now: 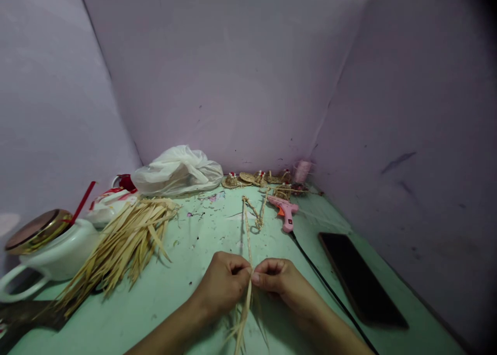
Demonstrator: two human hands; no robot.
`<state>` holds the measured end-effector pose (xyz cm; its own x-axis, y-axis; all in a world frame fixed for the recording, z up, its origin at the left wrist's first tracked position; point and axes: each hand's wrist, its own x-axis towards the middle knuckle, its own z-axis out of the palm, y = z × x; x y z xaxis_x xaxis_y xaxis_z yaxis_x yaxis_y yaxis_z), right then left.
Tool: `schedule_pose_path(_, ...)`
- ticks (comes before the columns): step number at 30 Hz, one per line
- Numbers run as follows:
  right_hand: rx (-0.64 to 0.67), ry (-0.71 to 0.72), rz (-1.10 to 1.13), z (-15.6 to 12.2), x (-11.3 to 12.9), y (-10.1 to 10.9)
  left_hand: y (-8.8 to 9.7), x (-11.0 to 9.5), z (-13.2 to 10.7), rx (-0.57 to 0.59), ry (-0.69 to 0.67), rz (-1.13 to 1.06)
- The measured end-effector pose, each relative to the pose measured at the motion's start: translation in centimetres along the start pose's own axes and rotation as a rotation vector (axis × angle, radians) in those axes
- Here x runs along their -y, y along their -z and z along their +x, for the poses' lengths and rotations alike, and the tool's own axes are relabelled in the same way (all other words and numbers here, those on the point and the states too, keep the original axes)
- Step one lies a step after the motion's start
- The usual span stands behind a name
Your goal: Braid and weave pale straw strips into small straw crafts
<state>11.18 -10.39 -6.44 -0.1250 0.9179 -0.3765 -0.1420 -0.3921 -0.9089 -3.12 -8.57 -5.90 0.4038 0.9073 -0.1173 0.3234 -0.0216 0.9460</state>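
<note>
My left hand point(225, 278) and my right hand point(280, 278) meet at the front middle of the table, thumbs and forefingers pinched on a thin straw braid point(247, 231). The finished length of braid runs away from me over the tabletop and folds into loops near the glue gun. Loose straw ends point(244, 321) hang from my fingers towards me. The exact crossing of the strands is hidden behind my fingertips. A bundle of dry straw strips point(130, 236) lies to the left of my hands.
On the green table point(209, 231), a pink glue gun point(286, 211) trails a black cord past a dark phone point(359, 277). A white pot point(73, 246) stands left. Behind are a plastic bag point(180, 171), small straw hats point(232, 180) and a pink spool point(302, 171).
</note>
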Motion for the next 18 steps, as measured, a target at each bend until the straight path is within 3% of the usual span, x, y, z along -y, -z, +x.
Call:
schedule_pose_path(5, 0.137, 0.060, 0.300, -0.28, -0.05, -0.53, -0.22, 0.09, -0.03, 0.026, -0.029, -0.127)
schedule_pose_path(8, 0.216, -0.023, 0.264, -0.49, 0.17, -0.63, -0.29, 0.23, 0.01, 0.050, -0.029, -0.116)
schedule_pose_path(14, 0.056, -0.105, 0.057, -0.40, 0.36, -0.28, -0.04, 0.70, 0.11, 0.045, -0.088, 0.177)
schedule_pose_path(18, 0.019, -0.137, -0.038, 0.15, 0.06, 0.28, 0.33, 0.29, -0.09, 0.078, -0.197, 0.401)
